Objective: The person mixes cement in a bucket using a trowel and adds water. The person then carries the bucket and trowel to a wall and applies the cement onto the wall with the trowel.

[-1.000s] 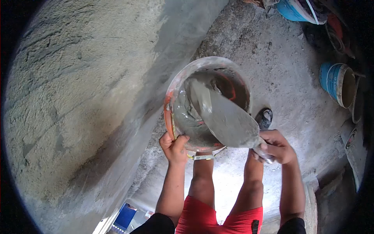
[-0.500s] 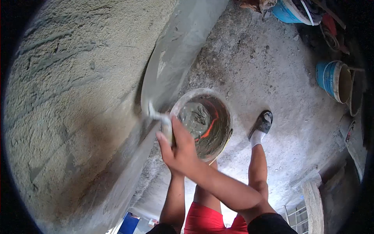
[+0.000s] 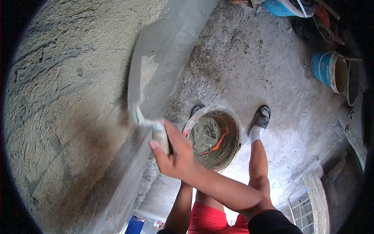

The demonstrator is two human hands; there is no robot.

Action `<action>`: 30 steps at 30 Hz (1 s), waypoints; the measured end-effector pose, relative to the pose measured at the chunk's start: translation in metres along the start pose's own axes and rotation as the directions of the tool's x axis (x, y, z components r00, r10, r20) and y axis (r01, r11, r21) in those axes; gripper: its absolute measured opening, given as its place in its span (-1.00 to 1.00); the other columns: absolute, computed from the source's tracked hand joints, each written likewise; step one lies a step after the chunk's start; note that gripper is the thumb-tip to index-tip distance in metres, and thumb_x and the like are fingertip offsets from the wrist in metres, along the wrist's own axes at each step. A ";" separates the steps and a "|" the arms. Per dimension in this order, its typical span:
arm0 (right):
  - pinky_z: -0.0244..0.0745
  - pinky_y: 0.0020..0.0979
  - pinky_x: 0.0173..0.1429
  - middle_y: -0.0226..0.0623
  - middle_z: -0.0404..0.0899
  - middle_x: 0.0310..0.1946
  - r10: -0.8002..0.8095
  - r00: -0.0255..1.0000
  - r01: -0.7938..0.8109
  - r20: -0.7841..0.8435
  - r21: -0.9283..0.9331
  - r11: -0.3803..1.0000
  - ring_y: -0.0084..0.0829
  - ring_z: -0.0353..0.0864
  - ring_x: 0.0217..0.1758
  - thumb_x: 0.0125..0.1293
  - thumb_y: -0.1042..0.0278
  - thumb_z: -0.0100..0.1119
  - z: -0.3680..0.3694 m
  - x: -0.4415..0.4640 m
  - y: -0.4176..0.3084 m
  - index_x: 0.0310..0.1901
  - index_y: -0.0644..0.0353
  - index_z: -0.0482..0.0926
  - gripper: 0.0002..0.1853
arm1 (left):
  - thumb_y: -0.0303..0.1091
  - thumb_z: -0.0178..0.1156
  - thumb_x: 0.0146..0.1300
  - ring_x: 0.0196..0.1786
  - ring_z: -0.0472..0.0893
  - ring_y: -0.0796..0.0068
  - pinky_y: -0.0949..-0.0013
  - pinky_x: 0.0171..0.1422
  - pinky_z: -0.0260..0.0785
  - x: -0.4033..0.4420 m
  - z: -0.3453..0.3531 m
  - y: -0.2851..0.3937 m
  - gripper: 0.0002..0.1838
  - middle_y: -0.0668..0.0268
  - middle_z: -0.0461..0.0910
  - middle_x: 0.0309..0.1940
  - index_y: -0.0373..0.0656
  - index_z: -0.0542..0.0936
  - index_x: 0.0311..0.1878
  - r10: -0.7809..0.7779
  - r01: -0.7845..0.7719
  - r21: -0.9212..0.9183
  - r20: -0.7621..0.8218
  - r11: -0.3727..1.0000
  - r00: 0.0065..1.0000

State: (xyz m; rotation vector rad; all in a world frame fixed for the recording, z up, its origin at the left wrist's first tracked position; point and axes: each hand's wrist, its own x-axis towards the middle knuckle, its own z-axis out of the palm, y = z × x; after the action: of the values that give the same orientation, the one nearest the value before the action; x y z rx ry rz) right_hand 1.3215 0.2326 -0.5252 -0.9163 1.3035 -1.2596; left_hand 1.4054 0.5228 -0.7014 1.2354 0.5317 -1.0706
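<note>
My right hand (image 3: 175,152) reaches across to the left, its fingers wrapped round the handle of a trowel (image 3: 134,85). The trowel's blade stands edge-on against the wall (image 3: 78,97), beside a smooth grey band of wet mortar (image 3: 171,50). Below and right of the trowel is a bucket (image 3: 233,126) with grey mortar (image 3: 204,134) and an orange streak inside. My left forearm runs up toward the bucket behind my right arm, which hides my left hand.
Blue buckets (image 3: 325,72) stand on the rough floor (image 3: 233,70) at the right and top right. A foot in a dark slipper (image 3: 261,117) is right of the mortar bucket. A pale post (image 3: 316,199) and a metal grille (image 3: 302,214) are at the lower right.
My right hand has carried the trowel from above the bucket leftward to the wall and slid it slightly farther left. The bucket sits lower in view; my left hand has gone out of sight.
</note>
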 end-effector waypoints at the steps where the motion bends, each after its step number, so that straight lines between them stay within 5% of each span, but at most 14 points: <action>1: 0.64 -0.16 0.04 0.21 0.70 -0.11 0.005 1.000 -0.005 -0.004 0.003 1.000 0.03 0.78 -0.07 0.38 0.36 0.32 -0.005 -0.008 0.001 0.25 0.54 0.48 -0.48 | -0.27 0.39 0.31 -0.06 0.65 0.27 0.14 0.06 0.48 -0.004 0.048 0.000 -0.74 0.40 0.68 -0.13 -0.17 0.62 -0.03 0.100 -0.115 0.267 0.069 0.957 0.993; 3: 0.64 -0.17 0.07 0.18 0.70 -0.08 -0.021 1.000 0.022 0.015 -0.066 0.998 0.03 0.79 -0.05 0.37 0.36 0.34 -0.020 -0.019 0.013 0.25 0.50 0.49 -0.48 | -0.40 0.38 0.29 -0.14 0.61 0.49 0.31 -0.05 0.45 -0.026 0.132 0.005 -0.88 0.47 0.65 -0.27 -0.20 0.64 -0.21 0.220 -0.355 0.682 0.281 0.640 0.934; 5: 0.63 -0.16 0.02 0.17 0.71 -0.10 0.212 0.976 -0.216 -0.053 -0.089 0.972 0.04 0.78 -0.09 0.38 0.33 0.33 -0.033 0.003 0.021 0.24 0.53 0.48 -0.48 | -0.53 0.36 0.27 -0.23 0.57 0.71 0.48 -0.16 0.42 -0.078 0.187 0.021 -0.89 0.55 0.61 -0.41 -0.22 0.65 -0.39 0.205 -0.536 0.836 0.507 0.119 0.837; 6: 0.63 -0.16 0.00 0.17 0.70 -0.11 0.368 0.927 -0.372 -0.070 -0.053 0.927 0.05 0.78 -0.10 0.39 0.31 0.32 -0.038 0.025 0.029 0.24 0.53 0.48 -0.48 | -0.65 0.25 0.21 -0.24 0.55 0.70 0.48 -0.12 0.41 -0.058 0.121 0.022 -0.90 0.53 0.63 -0.38 -0.23 0.65 -0.35 0.098 -0.344 0.862 0.332 0.372 0.938; 7: 0.63 -0.16 -0.02 0.17 0.70 -0.13 0.323 0.941 -0.333 -0.101 -0.105 0.937 0.05 0.77 -0.13 0.40 0.30 0.31 -0.039 0.053 0.044 0.24 0.53 0.48 -0.48 | -0.73 0.16 0.17 -0.27 0.51 0.70 0.47 -0.12 0.40 -0.067 0.151 0.019 -0.84 0.54 0.61 -0.38 -0.23 0.63 -0.38 0.080 -0.321 0.842 0.319 0.434 0.944; 11: 0.62 -0.18 -0.05 0.15 0.70 -0.18 0.229 0.971 -0.233 -0.067 -0.064 0.970 0.03 0.75 -0.20 0.41 0.28 0.30 -0.005 0.064 0.063 0.23 0.51 0.49 -0.49 | -0.71 0.17 0.21 -0.22 0.55 0.64 0.45 -0.07 0.42 -0.062 0.150 0.016 -0.86 0.48 0.64 -0.31 -0.24 0.61 -0.30 0.096 -0.394 0.819 0.391 0.417 0.915; 13: 0.62 -0.19 -0.09 0.11 0.70 -0.21 -0.099 0.987 0.088 -0.123 -0.096 0.992 0.00 0.73 -0.24 0.41 0.28 0.29 0.014 0.016 0.051 0.23 0.50 0.50 -0.49 | -0.65 0.17 0.27 -0.15 0.59 0.59 0.42 -0.01 0.45 -0.055 0.132 0.013 -0.87 0.43 0.67 -0.20 -0.25 0.63 -0.18 0.077 -0.435 0.785 0.450 0.441 0.890; 17: 0.60 -0.19 -0.07 0.08 0.70 -0.21 -0.142 0.990 0.143 0.016 -0.075 0.987 -0.11 0.73 -0.20 0.42 0.25 0.28 -0.023 -0.012 0.022 0.25 0.46 0.51 -0.50 | -0.61 0.19 0.27 -0.14 0.61 0.60 0.41 0.00 0.47 -0.039 0.097 0.017 -0.84 0.42 0.68 -0.24 -0.26 0.66 -0.11 0.087 -0.461 0.779 0.472 0.424 0.877; 19: 0.59 -0.20 -0.04 0.07 0.69 -0.21 0.211 0.975 -0.213 -0.068 -0.027 0.977 -0.25 0.70 -0.20 0.44 0.24 0.27 -0.038 0.012 0.034 0.24 0.44 0.51 -0.51 | -0.59 0.20 0.27 -0.13 0.62 0.60 0.41 0.00 0.49 -0.035 0.089 0.022 -0.81 0.42 0.69 -0.25 -0.26 0.68 -0.08 0.098 -0.482 0.774 0.488 0.411 0.867; 21: 0.58 -0.25 -0.06 0.03 0.68 -0.25 0.245 0.965 -0.250 -0.090 -0.046 0.967 -0.35 0.66 -0.23 0.45 0.22 0.28 -0.052 0.061 0.075 0.23 0.44 0.52 -0.51 | -0.71 0.20 0.13 -0.30 0.55 0.69 0.46 -0.18 0.42 -0.062 0.161 0.020 -0.88 0.49 0.63 -0.46 -0.30 0.67 -0.34 0.137 -0.361 0.850 0.334 0.384 0.932; 22: 0.58 -0.25 -0.06 0.03 0.68 -0.25 0.240 0.967 -0.245 -0.090 -0.046 0.968 -0.35 0.66 -0.23 0.45 0.22 0.28 -0.049 0.078 0.089 0.23 0.44 0.52 -0.51 | -0.76 0.12 0.02 -0.15 0.62 0.54 0.41 0.02 0.46 -0.056 0.134 0.027 -0.68 0.39 0.68 -0.22 -0.37 0.65 -0.12 0.027 -0.354 0.872 0.367 0.339 0.930; 27: 0.60 -0.26 -0.04 0.07 0.69 -0.23 0.166 0.977 -0.163 -0.132 0.030 0.986 -0.21 0.73 -0.19 0.40 0.25 0.32 -0.005 0.076 0.062 0.21 0.49 0.52 -0.49 | -0.63 0.21 0.18 -0.29 0.55 0.69 0.46 -0.16 0.41 -0.065 0.122 0.024 -0.92 0.50 0.62 -0.40 -0.30 0.66 -0.30 0.071 -0.344 0.864 0.343 0.367 0.937; 29: 0.60 -0.25 0.00 0.10 0.70 -0.20 0.060 0.994 -0.055 -0.094 0.057 0.997 -0.16 0.74 -0.14 0.38 0.28 0.34 -0.004 0.048 0.021 0.21 0.49 0.53 -0.49 | -0.56 0.29 0.24 -0.27 0.54 0.70 0.46 -0.16 0.40 -0.065 0.138 0.023 -0.98 0.51 0.62 -0.37 -0.26 0.65 -0.32 0.044 -0.277 0.806 0.299 0.523 0.953; 30: 0.61 -0.24 0.04 0.14 0.70 -0.17 -0.041 0.997 0.046 -0.058 0.090 0.995 -0.10 0.76 -0.09 0.35 0.30 0.37 -0.003 0.038 0.011 0.22 0.49 0.53 -0.49 | -0.45 0.38 0.27 -0.32 0.51 0.70 0.47 -0.22 0.37 -0.074 0.158 0.010 -0.83 0.51 0.60 -0.44 -0.23 0.60 -0.41 0.255 -0.404 0.738 0.314 0.540 0.915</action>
State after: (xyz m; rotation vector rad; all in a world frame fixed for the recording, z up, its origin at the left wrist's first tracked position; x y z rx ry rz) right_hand 1.3146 0.1973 -0.5426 -0.8535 1.2646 -1.3759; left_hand 1.3486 0.4020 -0.5888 1.9078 -0.4005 -1.0888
